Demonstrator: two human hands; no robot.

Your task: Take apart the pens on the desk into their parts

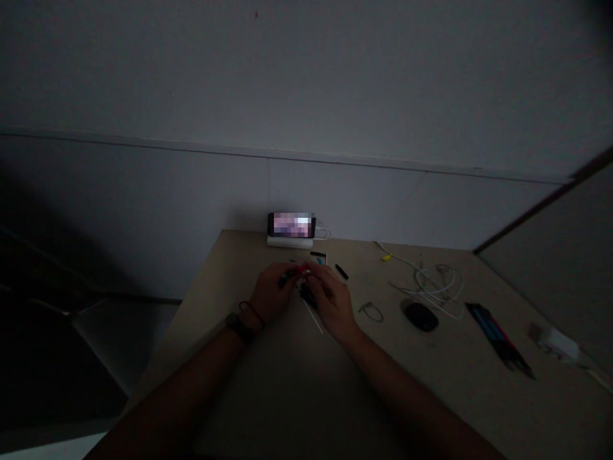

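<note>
My left hand (269,291) and my right hand (336,303) meet over the middle of the desk, fingers closed together around a small red object (302,269). Its kind is too small and dim to tell. A dark piece (308,295) shows under my right fingers, and a thin white stick (313,317) slants down from there; whether either is held, I cannot tell. Just beyond the hands lie small black pieces, one (341,271) right of my fingertips and another (318,253) farther back. A bit of blue (320,261) shows near them.
A phone (291,225) with a lit screen leans on a white stand (290,242) by the wall. To the right lie a coiled white cable (438,284), a small grey cable loop (371,312), a black mouse (421,316), several pencils (498,338) and a white charger (560,345).
</note>
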